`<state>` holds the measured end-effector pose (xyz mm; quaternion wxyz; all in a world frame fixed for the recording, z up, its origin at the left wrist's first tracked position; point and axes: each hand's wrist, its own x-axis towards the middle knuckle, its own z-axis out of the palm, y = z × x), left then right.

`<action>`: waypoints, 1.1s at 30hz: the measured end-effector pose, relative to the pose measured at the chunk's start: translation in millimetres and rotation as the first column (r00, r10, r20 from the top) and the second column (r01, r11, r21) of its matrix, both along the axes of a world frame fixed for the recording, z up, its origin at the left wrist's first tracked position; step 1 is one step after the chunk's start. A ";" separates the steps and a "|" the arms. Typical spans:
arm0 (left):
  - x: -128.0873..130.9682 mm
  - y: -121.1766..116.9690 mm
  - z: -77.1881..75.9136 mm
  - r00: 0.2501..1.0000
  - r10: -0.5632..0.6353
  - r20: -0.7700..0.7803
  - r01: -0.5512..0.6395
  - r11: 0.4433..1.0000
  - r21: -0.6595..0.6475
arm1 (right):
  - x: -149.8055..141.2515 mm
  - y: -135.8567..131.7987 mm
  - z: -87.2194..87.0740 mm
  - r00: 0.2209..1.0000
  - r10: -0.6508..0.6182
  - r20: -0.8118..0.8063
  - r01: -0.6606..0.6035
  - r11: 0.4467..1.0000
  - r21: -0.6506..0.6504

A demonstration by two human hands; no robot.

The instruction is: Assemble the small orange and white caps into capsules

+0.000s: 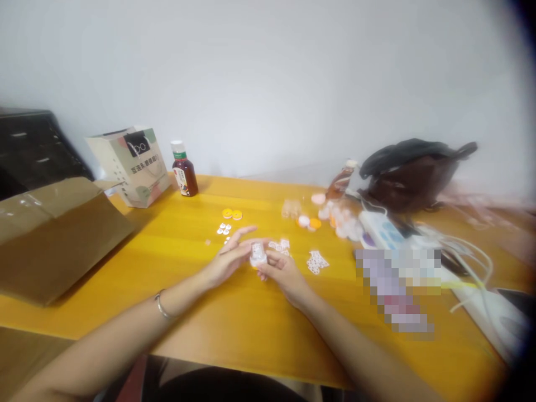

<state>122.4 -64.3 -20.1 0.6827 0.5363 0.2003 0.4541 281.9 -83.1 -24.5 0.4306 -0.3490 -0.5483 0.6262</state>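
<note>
Above the middle of the table, my right hand (285, 273) grips a small clear plastic container (258, 254) between thumb and fingers. A bit of yellow shows at its lower edge; blur hides what is inside. My left hand (229, 261) is against the container's left side, its fingers stretched out and apart. Beyond the left hand lie two yellow round lids (232, 214) and several small white discs (224, 228). Small white patterned pieces (317, 262) lie in a loose pile right of my right hand, and more patterned pieces (280, 246) sit just behind it.
An open cardboard box (62, 234) stands at left, with a paper bag (132, 167) and a brown bottle (184, 170) behind. White and orange round containers (341, 218) cluster at right, near a power strip (383, 230), cables and a dark bag (410, 178).
</note>
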 end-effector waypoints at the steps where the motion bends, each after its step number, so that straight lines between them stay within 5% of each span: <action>1: -0.2 0.1 -0.4 0.999 0.039 -0.007 -0.039 0.999 0.009 | -0.1 -0.1 0.1 1.000 -0.002 -0.001 0.002 1.000 0.002; 4: -1.3 1.3 -2.3 0.988 0.148 -0.037 -0.145 0.987 0.064 | -0.8 -0.6 0.8 1.000 0.006 -0.010 -0.006 1.000 0.004; 8: -2.5 2.9 -2.3 1.000 0.012 -0.003 -0.012 1.000 0.010 | -1.6 -0.7 2.4 1.000 0.003 -0.021 -0.002 1.000 0.012; 13: 0.5 2.4 -1.1 0.984 0.166 -0.071 -0.158 0.982 0.103 | -1.3 -0.4 1.7 1.000 0.000 0.002 0.000 1.000 0.016; 26: -3.1 -3.5 9.3 0.999 -0.029 -0.024 0.030 0.998 0.048 | -2.6 -8.5 5.5 1.000 0.002 0.028 -0.003 0.999 0.033; 33: -0.1 -3.4 9.3 0.997 0.078 0.000 -0.078 0.996 0.047 | -2.2 -3.9 0.8 0.999 0.001 -0.042 -0.003 1.000 -0.031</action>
